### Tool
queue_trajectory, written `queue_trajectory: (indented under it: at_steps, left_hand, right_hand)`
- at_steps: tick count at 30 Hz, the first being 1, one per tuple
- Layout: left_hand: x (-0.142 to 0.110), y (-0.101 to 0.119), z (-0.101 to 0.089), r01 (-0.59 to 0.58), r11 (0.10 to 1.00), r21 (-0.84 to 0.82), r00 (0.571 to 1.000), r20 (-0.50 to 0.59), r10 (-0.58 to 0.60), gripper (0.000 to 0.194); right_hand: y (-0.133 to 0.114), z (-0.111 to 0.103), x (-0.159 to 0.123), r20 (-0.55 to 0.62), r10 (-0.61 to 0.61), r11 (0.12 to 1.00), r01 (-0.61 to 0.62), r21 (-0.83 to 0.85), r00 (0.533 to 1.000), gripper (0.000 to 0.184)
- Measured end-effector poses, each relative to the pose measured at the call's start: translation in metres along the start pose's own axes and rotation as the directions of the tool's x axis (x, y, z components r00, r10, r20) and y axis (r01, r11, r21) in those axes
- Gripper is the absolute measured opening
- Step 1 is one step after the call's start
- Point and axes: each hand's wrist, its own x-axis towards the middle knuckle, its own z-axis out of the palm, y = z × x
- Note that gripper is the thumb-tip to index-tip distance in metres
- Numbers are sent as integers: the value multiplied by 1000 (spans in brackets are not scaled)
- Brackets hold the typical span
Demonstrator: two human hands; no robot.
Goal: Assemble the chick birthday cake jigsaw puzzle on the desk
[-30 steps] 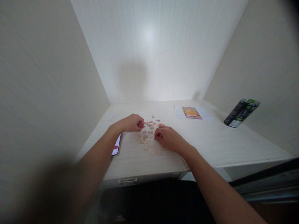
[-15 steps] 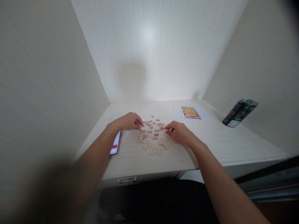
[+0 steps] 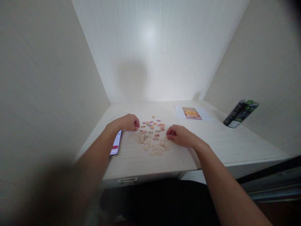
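Note:
A scatter of small jigsaw pieces (image 3: 152, 138), some coloured and some showing their plain backs, lies on a pale wooden desk (image 3: 211, 147). My left hand (image 3: 127, 122) rests at the left edge of the scatter with its fingers curled in; whether it holds a piece is hidden. My right hand (image 3: 180, 135) lies at the right edge of the pieces, fingers curled, fingertips touching the plain pieces.
A phone (image 3: 116, 143) lies under my left forearm near the desk's left side. A printed picture sheet (image 3: 192, 113) sits at the back right. A dark drink can (image 3: 241, 113) stands by the right wall. Walls enclose the desk on three sides.
My right hand has moved from over the middle of the pieces out to their right edge. My left hand has drawn back slightly to the left.

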Motion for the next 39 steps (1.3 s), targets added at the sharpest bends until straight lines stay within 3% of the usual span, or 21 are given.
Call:
queue_trajectory:
  at_steps: [7,13,17,22,25,28,33,39]
  left_hand:
    - [2,36,6,-173,982,-71,982,-88,167,20]
    - [2,61,16,-290,954,-73,956,-65,286,21]
    - [2,63,19,-321,946,-51,947,-32,320,22]
    - [1,63,19,-329,943,-53,944,-12,329,20]
    - [0,65,17,-325,944,-52,946,-8,325,21]
    - [-1,66,16,-323,945,-48,946,-19,323,19]
    - [0,62,14,-300,953,-46,953,-50,298,24]
    - [2,57,15,-291,955,-48,956,-45,289,23]
  right_hand:
    - [-1,2,-1,-42,-6,1000,8,28,999,11]
    - [-2,2,3,-216,-52,998,45,-35,975,14]
    - [-2,0,3,-207,-57,997,45,-59,977,20]
    - [-3,-2,-4,-147,-39,999,39,-4,988,13]
    - [-8,-3,-6,-56,-34,999,36,30,998,22]
    - [-14,-5,-6,28,-47,999,47,12,998,19]
    - [-16,-5,-4,3,-68,998,68,-12,998,14]
    - [-10,-3,-1,-58,-80,996,78,-33,995,22]
